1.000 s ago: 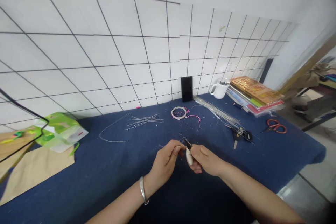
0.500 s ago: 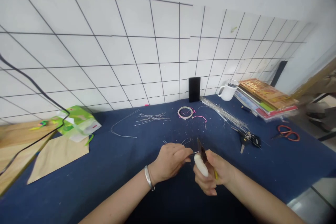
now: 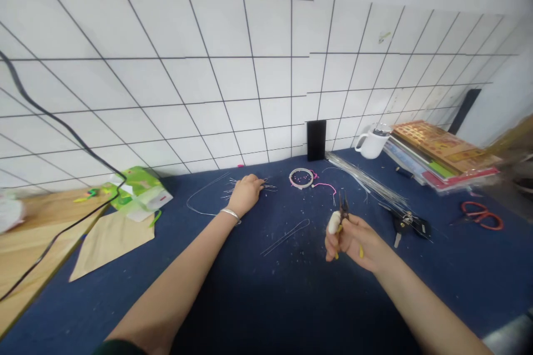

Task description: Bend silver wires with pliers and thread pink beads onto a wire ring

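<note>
My left hand [image 3: 246, 193], a silver bangle at its wrist, reaches over a pile of thin wires [image 3: 270, 187]. Its fingers are closed on wire there, the pinch partly hidden by the hand. My right hand [image 3: 353, 238] is wrapped round pliers [image 3: 343, 208] with yellow handles, the dark jaws pointing up and away from me. A white wrap [image 3: 334, 222] covers one finger of that hand. Between the hands, a long wire folded into a loop [image 3: 287, 236] lies on the blue cloth. Beyond it rests a ring with pink cord [image 3: 301, 178], small pink beads inside.
Long straight wires [image 3: 366, 177] lie in a bundle at the back right, near keys [image 3: 402, 224] and orange-handled scissors [image 3: 483, 216]. A white mug [image 3: 371, 145], stacked books [image 3: 445, 150] and a black block [image 3: 316, 140] stand behind. A green packet [image 3: 144, 186] is at left.
My left hand has moved away from the pliers, forward and left to the wire pile. My right hand, still gripping the pliers, has shifted slightly right and away. The folded wire is now uncovered.
</note>
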A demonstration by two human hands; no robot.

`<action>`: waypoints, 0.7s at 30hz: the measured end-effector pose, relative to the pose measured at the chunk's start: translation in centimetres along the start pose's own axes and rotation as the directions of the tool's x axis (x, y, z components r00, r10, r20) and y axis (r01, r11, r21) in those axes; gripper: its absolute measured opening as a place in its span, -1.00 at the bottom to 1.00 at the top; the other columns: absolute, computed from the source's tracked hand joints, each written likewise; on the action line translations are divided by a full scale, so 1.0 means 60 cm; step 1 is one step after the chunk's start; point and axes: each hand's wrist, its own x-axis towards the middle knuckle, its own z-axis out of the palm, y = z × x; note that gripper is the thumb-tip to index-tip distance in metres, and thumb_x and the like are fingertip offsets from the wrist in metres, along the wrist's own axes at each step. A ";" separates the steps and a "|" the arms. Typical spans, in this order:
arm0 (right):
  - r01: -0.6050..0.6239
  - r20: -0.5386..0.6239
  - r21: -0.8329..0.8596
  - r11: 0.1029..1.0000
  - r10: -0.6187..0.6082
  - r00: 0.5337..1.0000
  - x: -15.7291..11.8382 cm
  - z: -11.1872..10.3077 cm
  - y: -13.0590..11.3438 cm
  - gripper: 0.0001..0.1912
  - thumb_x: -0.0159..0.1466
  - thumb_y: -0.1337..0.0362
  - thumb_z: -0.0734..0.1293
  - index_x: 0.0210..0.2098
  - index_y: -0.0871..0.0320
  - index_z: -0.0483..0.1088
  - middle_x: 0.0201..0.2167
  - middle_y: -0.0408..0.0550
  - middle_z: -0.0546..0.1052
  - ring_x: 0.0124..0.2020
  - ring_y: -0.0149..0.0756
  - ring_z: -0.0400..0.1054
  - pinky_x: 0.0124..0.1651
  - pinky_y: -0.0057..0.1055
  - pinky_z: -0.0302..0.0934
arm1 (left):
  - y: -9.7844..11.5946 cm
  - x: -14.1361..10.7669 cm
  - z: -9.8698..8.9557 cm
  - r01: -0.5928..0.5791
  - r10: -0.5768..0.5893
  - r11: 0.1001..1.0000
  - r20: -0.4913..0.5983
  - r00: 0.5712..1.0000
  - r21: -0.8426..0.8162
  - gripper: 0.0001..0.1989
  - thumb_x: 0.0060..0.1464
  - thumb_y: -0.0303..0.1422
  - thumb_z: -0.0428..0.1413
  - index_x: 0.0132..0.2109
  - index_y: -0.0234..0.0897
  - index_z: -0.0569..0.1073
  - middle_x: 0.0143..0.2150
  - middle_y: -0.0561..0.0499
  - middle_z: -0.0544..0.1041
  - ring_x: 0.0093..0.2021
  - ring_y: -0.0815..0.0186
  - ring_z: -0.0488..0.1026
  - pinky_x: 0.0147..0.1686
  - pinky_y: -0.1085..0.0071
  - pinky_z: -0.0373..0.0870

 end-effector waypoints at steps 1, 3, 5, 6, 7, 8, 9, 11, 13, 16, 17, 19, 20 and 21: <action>0.000 -0.026 0.002 1.000 0.000 1.000 0.003 -0.003 0.001 -0.75 0.22 0.09 0.19 -0.34 0.18 0.26 -0.53 -0.12 0.32 -0.49 -0.29 0.35 -0.38 -0.21 0.28 | 0.001 0.002 0.002 0.011 -0.012 1.000 0.006 1.000 0.022 -0.70 0.20 -0.33 -0.14 -0.15 -0.45 0.40 -0.18 -0.13 0.39 -0.12 0.23 0.28 -0.14 0.32 0.16; -0.010 -0.073 0.011 1.000 0.011 0.997 0.006 -0.009 0.002 -0.76 0.22 0.10 0.19 -0.34 0.18 0.26 -0.52 -0.12 0.33 -0.48 -0.30 0.35 -0.37 -0.21 0.28 | 0.015 -0.001 0.006 0.031 -0.032 0.998 0.025 0.999 0.046 -0.74 0.16 -0.32 -0.07 -0.12 -0.40 0.39 -0.11 -0.16 0.38 -0.05 0.16 0.24 -0.10 0.26 0.13; -0.025 -0.117 0.020 0.999 0.027 0.993 0.008 -0.014 0.004 -0.76 0.23 0.11 0.19 -0.33 0.18 0.26 -0.50 -0.11 0.35 -0.47 -0.30 0.35 -0.35 -0.20 0.29 | 0.040 -0.012 0.010 0.023 -0.026 0.999 0.065 0.998 0.044 -0.79 0.11 -0.31 0.00 -0.17 -0.33 0.41 -0.14 -0.14 0.40 -0.08 0.15 0.26 -0.11 0.26 0.13; -0.036 -0.138 0.024 0.999 0.039 0.990 0.009 -0.016 0.005 -0.77 0.23 0.12 0.19 -0.32 0.18 0.26 -0.49 -0.11 0.36 -0.46 -0.30 0.36 -0.35 -0.19 0.29 | 0.056 -0.019 0.013 0.010 -0.013 0.999 0.098 0.995 0.031 -0.81 0.09 -0.29 0.02 -0.22 -0.30 0.42 -0.19 -0.11 0.42 -0.13 0.18 0.28 -0.14 0.27 0.15; -0.048 -0.158 0.026 0.999 0.052 0.986 0.010 -0.018 0.007 -0.77 0.23 0.13 0.19 -0.31 0.18 0.26 -0.48 -0.10 0.37 -0.46 -0.30 0.36 -0.34 -0.19 0.30 | 0.074 -0.028 0.015 -0.011 0.009 1.000 0.136 0.991 0.012 -0.83 0.08 -0.27 0.03 -0.27 -0.27 0.43 -0.27 -0.05 0.44 -0.20 0.22 0.31 -0.17 0.31 0.17; -0.057 -0.175 0.027 0.998 0.061 0.983 0.011 -0.019 0.008 -0.78 0.23 0.13 0.20 -0.31 0.18 0.27 -0.48 -0.10 0.37 -0.46 -0.31 0.36 -0.33 -0.20 0.30 | 0.093 -0.038 0.019 -0.038 0.041 0.999 0.188 0.981 -0.020 -0.83 0.06 -0.24 0.04 -0.31 -0.25 0.42 -0.34 -0.01 0.44 -0.26 0.27 0.33 -0.21 0.35 0.18; -0.065 -0.190 0.028 0.997 0.069 0.979 0.012 -0.020 0.010 -0.79 0.23 0.14 0.20 -0.30 0.18 0.27 -0.48 -0.10 0.38 -0.46 -0.31 0.36 -0.33 -0.20 0.30 | 0.111 -0.048 0.023 -0.052 0.072 0.995 0.262 0.962 -0.086 -0.81 0.06 -0.22 0.04 -0.32 -0.25 0.42 -0.37 0.00 0.43 -0.30 0.28 0.33 -0.24 0.37 0.19; -0.078 -0.206 0.035 0.996 0.083 0.975 0.014 -0.020 0.014 -0.79 0.23 0.14 0.21 -0.30 0.18 0.27 -0.47 -0.10 0.38 -0.46 -0.33 0.37 -0.34 -0.22 0.30 | 0.143 -0.066 0.031 -0.012 0.075 0.984 0.349 0.934 -0.180 -0.80 0.03 -0.21 0.07 -0.32 -0.25 0.41 -0.39 0.00 0.41 -0.31 0.28 0.33 -0.28 0.39 0.20; -0.091 -0.209 0.044 0.995 0.099 0.973 0.015 -0.019 0.017 -0.78 0.23 0.14 0.21 -0.30 0.19 0.27 -0.48 -0.10 0.39 -0.47 -0.32 0.37 -0.34 -0.22 0.30 | 0.165 -0.079 0.040 0.054 0.025 0.977 0.365 0.931 -0.205 -0.85 0.01 -0.26 0.09 -0.33 -0.27 0.39 -0.37 -0.02 0.41 -0.30 0.25 0.33 -0.28 0.37 0.19; -0.121 -0.198 0.048 0.991 0.128 0.972 0.015 -0.017 0.020 -0.75 0.23 0.11 0.20 -0.30 0.20 0.28 -0.47 -0.08 0.40 -0.47 -0.32 0.37 -0.35 -0.22 0.30 | 0.179 -0.089 0.044 0.099 -0.014 0.970 0.354 0.935 -0.224 -0.92 0.05 -0.37 0.03 -0.36 -0.29 0.37 -0.35 -0.06 0.41 -0.26 0.23 0.34 -0.25 0.33 0.20; -0.133 -0.193 0.042 0.990 0.139 0.971 0.015 -0.017 0.021 -0.73 0.23 0.10 0.20 -0.30 0.21 0.28 -0.47 -0.08 0.40 -0.47 -0.32 0.37 -0.36 -0.22 0.31 | 0.180 -0.090 0.043 0.111 -0.022 0.966 0.350 0.936 -0.235 -0.92 0.07 -0.40 0.00 -0.36 -0.30 0.35 -0.35 -0.07 0.41 -0.26 0.23 0.34 -0.25 0.32 0.21; -0.163 -0.180 0.021 0.986 0.164 0.970 0.014 -0.015 0.023 -0.70 0.22 0.07 0.19 -0.30 0.21 0.28 -0.48 -0.09 0.41 -0.49 -0.34 0.37 -0.37 -0.24 0.31 | 0.183 -0.089 0.034 0.132 -0.027 0.953 0.357 0.934 -0.272 -0.87 0.13 -0.41 -0.10 -0.33 -0.30 0.32 -0.38 -0.04 0.41 -0.32 0.29 0.37 -0.30 0.36 0.24; -0.178 -0.173 0.006 0.984 0.177 0.969 0.013 -0.014 0.024 -0.69 0.23 0.06 0.19 -0.29 0.21 0.28 -0.48 -0.09 0.41 -0.50 -0.35 0.37 -0.37 -0.25 0.31 | 0.185 -0.089 0.028 0.164 -0.026 0.926 0.376 0.926 -0.339 -0.84 0.16 -0.40 -0.15 -0.31 -0.30 0.29 -0.41 -0.02 0.41 -0.38 0.33 0.37 -0.35 0.39 0.26; -0.195 -0.166 -0.010 0.981 0.190 0.968 0.012 -0.013 0.025 -0.67 0.23 0.05 0.18 -0.29 0.22 0.28 -0.49 -0.08 0.41 -0.51 -0.35 0.38 -0.37 -0.26 0.31 | 0.187 -0.088 0.021 0.215 -0.024 0.873 0.402 0.915 -0.439 -0.82 0.18 -0.38 -0.20 -0.29 -0.29 0.27 -0.43 0.01 0.40 -0.44 0.37 0.37 -0.41 0.43 0.27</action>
